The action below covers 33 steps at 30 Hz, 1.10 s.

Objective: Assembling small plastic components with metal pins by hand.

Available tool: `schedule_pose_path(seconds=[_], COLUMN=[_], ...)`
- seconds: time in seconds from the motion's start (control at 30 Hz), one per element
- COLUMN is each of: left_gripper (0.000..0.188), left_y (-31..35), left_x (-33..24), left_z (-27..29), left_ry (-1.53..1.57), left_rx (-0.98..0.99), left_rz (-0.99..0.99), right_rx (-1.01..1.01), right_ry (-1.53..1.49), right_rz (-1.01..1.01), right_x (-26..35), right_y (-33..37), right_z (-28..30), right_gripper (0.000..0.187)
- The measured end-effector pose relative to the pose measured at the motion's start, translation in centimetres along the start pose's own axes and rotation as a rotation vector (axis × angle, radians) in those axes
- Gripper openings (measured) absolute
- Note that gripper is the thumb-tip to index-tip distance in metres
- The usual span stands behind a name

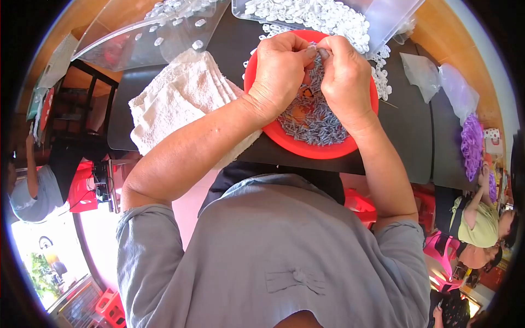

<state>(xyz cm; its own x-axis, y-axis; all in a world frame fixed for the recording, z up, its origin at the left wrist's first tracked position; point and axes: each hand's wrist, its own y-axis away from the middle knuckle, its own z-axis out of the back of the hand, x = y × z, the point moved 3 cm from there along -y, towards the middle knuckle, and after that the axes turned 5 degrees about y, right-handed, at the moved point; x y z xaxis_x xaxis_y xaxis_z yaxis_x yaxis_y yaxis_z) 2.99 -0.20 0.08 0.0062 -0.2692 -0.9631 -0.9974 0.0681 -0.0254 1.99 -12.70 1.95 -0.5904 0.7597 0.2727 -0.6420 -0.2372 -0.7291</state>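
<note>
My left hand [280,70] and my right hand [345,79] meet above a red basin [306,148], thumbs and fingertips pinched close together. Whatever sits between the fingertips is too small and too covered to name. Inside the basin lies a heap of small grey screw-like pieces [320,128]; my hands hide its upper left part. Small white plastic pieces [381,76] are scattered on the table just beyond and to the right of the basin. Under my left forearm lies a folded white towel [183,95], partly covered by the arm.
A clear bin [377,33] full of white pieces stands behind the basin; another clear container [120,49] with fewer stands far left. Plastic bags [421,75] lie at the dark table's [404,136] right. A person [478,218] handles purple strands [471,147] there. Another person stands left.
</note>
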Motion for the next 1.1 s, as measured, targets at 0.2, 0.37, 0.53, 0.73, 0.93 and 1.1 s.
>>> schedule_pose_path(seconds=[0.2,0.37,0.53,0.73,0.93,1.1], left_gripper=[0.009,0.01,0.013,0.021,0.018,0.016], left_y=[0.2,-0.3,-0.4,-0.5,-0.7,-0.7], left_x=[0.1,-0.4,-0.9,-0.8,-0.9,-1.0], left_z=[-0.1,0.1,-0.1,-0.1,0.2,0.1], left_ry=[-0.034,0.061,0.159,0.202,0.35,0.34], left_rx=[-0.012,0.047,0.144,0.26,0.323,0.233], left_rz=[-0.091,-0.014,0.08,0.185,0.334,0.267], right_rx=[-0.043,-0.029,0.015,-0.019,-0.034,-0.024], right_ry=[-0.017,-0.161,-0.306,-0.293,-0.25,-0.23], right_rz=[0.039,-0.057,-0.162,-0.095,-0.043,-0.041], right_x=[0.2,-0.8,-1.9,-1.9,-1.4,-1.2], right_y=[0.0,-0.3,-0.7,-1.0,-1.2,-1.3], right_z=[0.2,0.7,1.6,2.1,2.6,2.8], right_gripper=[0.02,0.01,0.006,0.007,0.007,0.006])
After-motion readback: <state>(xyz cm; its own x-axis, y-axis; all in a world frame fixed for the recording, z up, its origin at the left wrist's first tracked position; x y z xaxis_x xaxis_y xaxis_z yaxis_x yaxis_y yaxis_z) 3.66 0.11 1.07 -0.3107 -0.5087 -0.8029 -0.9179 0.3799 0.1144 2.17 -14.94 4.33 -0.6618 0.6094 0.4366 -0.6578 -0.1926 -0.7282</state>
